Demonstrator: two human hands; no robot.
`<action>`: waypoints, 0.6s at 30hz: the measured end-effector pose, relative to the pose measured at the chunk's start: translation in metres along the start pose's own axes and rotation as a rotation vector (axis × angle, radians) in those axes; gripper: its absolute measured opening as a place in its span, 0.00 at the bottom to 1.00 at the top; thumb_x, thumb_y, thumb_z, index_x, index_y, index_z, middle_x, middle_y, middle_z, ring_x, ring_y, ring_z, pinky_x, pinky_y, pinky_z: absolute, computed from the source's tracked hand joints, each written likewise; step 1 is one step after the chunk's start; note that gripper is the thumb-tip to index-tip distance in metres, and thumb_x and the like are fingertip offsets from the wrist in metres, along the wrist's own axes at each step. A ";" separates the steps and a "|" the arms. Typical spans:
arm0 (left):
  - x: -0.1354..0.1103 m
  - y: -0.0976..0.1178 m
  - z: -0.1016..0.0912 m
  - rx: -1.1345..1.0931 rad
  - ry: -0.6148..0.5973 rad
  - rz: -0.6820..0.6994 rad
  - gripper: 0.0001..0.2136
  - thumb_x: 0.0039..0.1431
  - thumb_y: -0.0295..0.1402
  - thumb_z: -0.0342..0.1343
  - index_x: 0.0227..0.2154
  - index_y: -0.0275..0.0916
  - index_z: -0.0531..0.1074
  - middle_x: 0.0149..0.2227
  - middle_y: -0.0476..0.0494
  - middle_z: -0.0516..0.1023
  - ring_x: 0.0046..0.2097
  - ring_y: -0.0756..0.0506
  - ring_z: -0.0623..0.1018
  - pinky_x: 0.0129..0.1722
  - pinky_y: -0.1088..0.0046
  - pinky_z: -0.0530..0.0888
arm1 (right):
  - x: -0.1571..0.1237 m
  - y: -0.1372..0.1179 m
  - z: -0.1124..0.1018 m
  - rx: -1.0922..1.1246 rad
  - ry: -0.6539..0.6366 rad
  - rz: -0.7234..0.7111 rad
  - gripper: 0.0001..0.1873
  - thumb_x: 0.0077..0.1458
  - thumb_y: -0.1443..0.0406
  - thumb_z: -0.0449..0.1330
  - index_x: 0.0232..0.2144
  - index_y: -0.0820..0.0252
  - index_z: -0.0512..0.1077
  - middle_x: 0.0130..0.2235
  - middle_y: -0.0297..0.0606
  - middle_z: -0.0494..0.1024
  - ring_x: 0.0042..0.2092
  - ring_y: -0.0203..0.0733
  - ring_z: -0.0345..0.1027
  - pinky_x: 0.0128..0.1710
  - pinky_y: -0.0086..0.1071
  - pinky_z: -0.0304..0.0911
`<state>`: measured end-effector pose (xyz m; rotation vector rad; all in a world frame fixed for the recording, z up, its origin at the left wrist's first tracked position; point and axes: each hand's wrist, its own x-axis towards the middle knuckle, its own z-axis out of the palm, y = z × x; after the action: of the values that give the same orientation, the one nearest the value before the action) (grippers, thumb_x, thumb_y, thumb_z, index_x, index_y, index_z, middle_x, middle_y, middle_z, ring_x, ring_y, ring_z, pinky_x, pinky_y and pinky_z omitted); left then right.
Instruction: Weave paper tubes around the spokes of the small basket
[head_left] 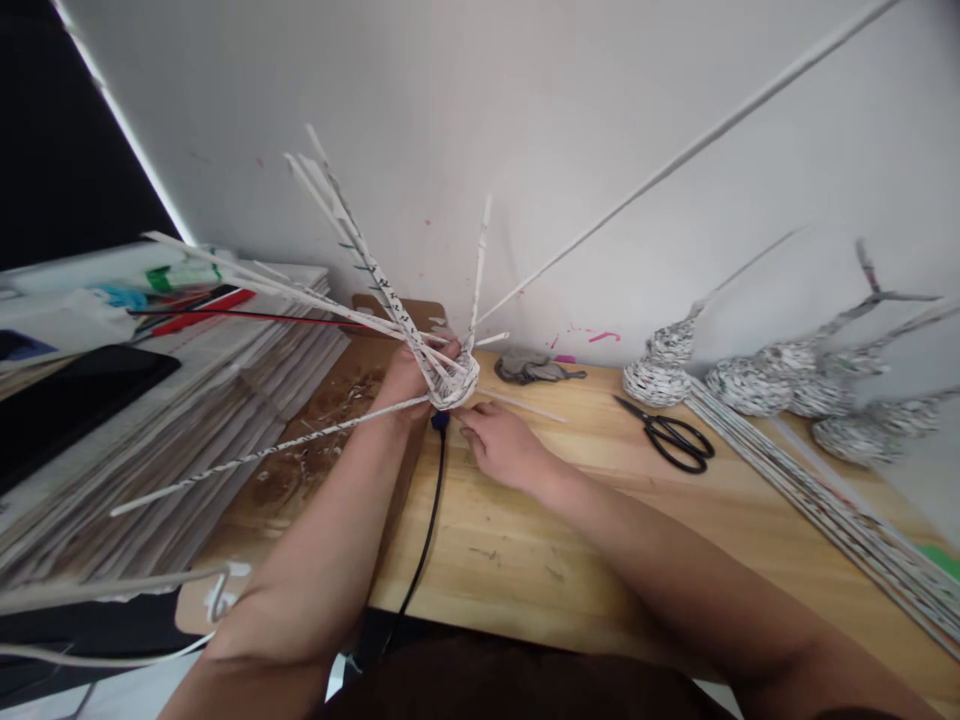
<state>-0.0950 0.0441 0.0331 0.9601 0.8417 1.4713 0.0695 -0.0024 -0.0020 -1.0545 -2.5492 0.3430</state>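
A small woven piece of rolled newspaper (454, 388) is held above the table's edge, its long paper sticks fanning out left, up and right. My left hand (421, 366) is closed around its far left side, with the fingers partly hidden behind the sticks. Just below and right of the weave is my right hand (504, 440), its fingers curled together close to the lower rim. Whatever lies between those fingertips is hidden. One very long paper stick (660, 172) reaches from the weave to the upper right.
On the wooden table (525, 540) lie black scissors (675, 440), a grey cloth (532, 367) and a bundle of paper sticks (810, 500). Several woven gourd shapes (660, 365) stand along the wall. Stacked newspapers (247, 400) with a black phone (90, 405) fill the left. A black cable (433, 530) hangs between my arms.
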 end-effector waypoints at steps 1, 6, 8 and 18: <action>0.000 0.000 0.000 -0.004 -0.003 -0.009 0.13 0.40 0.32 0.72 0.27 0.35 0.75 0.24 0.48 0.78 0.24 0.50 0.74 0.24 0.75 0.70 | 0.003 0.000 0.003 -0.049 -0.010 -0.018 0.23 0.63 0.70 0.51 0.60 0.61 0.69 0.41 0.46 0.79 0.43 0.48 0.69 0.46 0.38 0.63; -0.001 0.000 0.001 -0.024 -0.018 -0.044 0.14 0.39 0.32 0.73 0.27 0.34 0.76 0.23 0.47 0.78 0.24 0.49 0.75 0.24 0.74 0.71 | 0.009 0.003 0.016 -0.130 -0.004 -0.078 0.23 0.62 0.73 0.50 0.57 0.61 0.70 0.49 0.48 0.77 0.47 0.50 0.66 0.49 0.39 0.62; -0.002 0.000 0.002 -0.030 -0.025 -0.044 0.15 0.37 0.33 0.73 0.27 0.34 0.76 0.23 0.48 0.77 0.24 0.50 0.75 0.24 0.74 0.71 | 0.011 0.003 0.020 -0.109 0.012 -0.055 0.22 0.61 0.74 0.50 0.55 0.61 0.71 0.51 0.48 0.77 0.49 0.50 0.66 0.51 0.39 0.61; -0.007 -0.003 0.005 -0.008 -0.071 0.004 0.17 0.38 0.37 0.74 0.29 0.33 0.76 0.25 0.47 0.79 0.24 0.50 0.76 0.25 0.75 0.72 | 0.005 0.008 0.017 0.118 0.115 0.001 0.12 0.59 0.73 0.55 0.42 0.63 0.76 0.44 0.46 0.81 0.47 0.48 0.70 0.50 0.39 0.63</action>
<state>-0.0886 0.0370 0.0319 1.0028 0.7824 1.4352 0.0640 0.0050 -0.0187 -1.0028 -2.3961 0.4158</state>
